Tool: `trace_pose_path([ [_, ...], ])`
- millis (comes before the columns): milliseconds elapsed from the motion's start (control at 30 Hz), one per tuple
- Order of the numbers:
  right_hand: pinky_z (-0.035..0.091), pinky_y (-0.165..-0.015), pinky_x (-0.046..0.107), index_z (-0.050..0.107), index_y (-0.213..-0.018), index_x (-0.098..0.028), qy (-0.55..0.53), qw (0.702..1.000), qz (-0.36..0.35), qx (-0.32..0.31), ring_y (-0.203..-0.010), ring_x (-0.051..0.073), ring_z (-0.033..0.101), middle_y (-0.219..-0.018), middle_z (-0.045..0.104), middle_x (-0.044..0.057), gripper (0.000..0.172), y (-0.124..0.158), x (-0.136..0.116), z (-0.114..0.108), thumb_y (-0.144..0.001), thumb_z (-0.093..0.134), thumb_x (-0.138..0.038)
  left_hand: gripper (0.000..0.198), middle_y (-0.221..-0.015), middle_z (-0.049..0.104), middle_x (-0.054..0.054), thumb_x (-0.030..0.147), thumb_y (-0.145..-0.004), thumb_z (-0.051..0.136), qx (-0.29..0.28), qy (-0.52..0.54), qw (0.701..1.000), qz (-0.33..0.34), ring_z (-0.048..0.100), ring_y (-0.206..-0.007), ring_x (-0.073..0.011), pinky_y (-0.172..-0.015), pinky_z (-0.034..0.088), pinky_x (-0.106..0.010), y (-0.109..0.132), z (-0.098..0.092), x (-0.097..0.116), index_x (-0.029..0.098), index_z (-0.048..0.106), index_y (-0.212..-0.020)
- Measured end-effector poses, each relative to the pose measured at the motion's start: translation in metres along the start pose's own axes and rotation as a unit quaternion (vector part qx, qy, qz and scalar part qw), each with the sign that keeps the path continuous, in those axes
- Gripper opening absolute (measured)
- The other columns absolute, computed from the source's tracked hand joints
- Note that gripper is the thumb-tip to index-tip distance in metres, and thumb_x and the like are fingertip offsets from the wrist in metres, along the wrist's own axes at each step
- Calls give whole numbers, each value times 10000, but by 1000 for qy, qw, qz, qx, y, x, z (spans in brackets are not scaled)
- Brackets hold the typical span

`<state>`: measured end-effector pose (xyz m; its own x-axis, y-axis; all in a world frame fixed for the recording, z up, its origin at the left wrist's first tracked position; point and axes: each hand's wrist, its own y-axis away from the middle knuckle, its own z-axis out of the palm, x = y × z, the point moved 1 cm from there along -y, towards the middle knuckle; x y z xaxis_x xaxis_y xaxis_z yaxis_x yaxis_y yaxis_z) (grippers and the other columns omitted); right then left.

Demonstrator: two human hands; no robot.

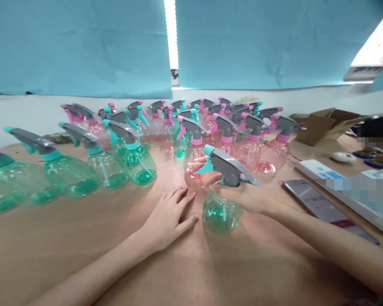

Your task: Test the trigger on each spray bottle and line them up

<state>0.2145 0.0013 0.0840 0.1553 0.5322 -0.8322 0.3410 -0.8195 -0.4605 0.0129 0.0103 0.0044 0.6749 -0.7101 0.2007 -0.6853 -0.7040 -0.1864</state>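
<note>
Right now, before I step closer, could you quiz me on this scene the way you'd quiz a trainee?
1. True or false: the left fingers are gripping a phone.
2. Which lies nearer to the camera: (a) the cardboard box or (b) the phone?
3. What colour is the trigger of the green bottle just right of those fingers?

Key:
1. False; they rest on the table.
2. b.
3. Turquoise.

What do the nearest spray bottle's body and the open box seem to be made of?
Bottle body: probably glossy, transparent green plastic; the dip tube shows through its wall. Open box: likely matt brown cardboard, from its dull surface and folded edges.
</note>
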Motion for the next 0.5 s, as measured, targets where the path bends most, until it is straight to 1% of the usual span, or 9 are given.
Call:
trace_pose_path([
  [67,537,-857,379,625,-1128,-279,8,1000,1,-7,-875,202,687,-972,721,4,481,0,1,0,-687,487,-146,508,-1392,468,-163,441,-943,497,-1,1,1000,1,419,-1270,-333,-1024,365,-518,0,0,0,160,477,-1365],
  [167,561,-740,344,628,-1125,-271,21,1000,6,-19,-721,168,690,-916,727,3,463,0,3,-1,-703,477,-155,513,-1396,463,-168,440,-943,500,-4,0,1000,-1,408,-1281,-332,-1028,360,-517,0,0,0,154,476,-1368],
  [233,561,-704,326,641,-1093,-266,29,999,8,-22,-699,160,685,-899,725,4,430,0,4,-1,-709,477,-162,511,-1398,462,-170,439,-944,498,-6,0,1000,-3,405,-1285,-331,-1030,359,-516,0,0,0,150,480,-1365],
  [367,553,-699,327,663,-990,-267,39,999,7,-18,-707,169,677,-849,717,-5,363,0,4,-2,-697,473,-170,506,-1399,466,-165,449,-945,489,-2,1,1000,-2,412,-1282,-332,-1025,364,-521,-1,0,0,161,483,-1361],
  [500,532,-651,296,650,-964,-272,27,999,26,-23,-658,156,649,-817,706,-24,384,1,1,-3,-654,462,-147,503,-1402,462,-167,450,-945,484,-1,-1,1000,-3,410,-1286,-336,-1022,365,-525,-1,1,-1,162,487,-1357],
])
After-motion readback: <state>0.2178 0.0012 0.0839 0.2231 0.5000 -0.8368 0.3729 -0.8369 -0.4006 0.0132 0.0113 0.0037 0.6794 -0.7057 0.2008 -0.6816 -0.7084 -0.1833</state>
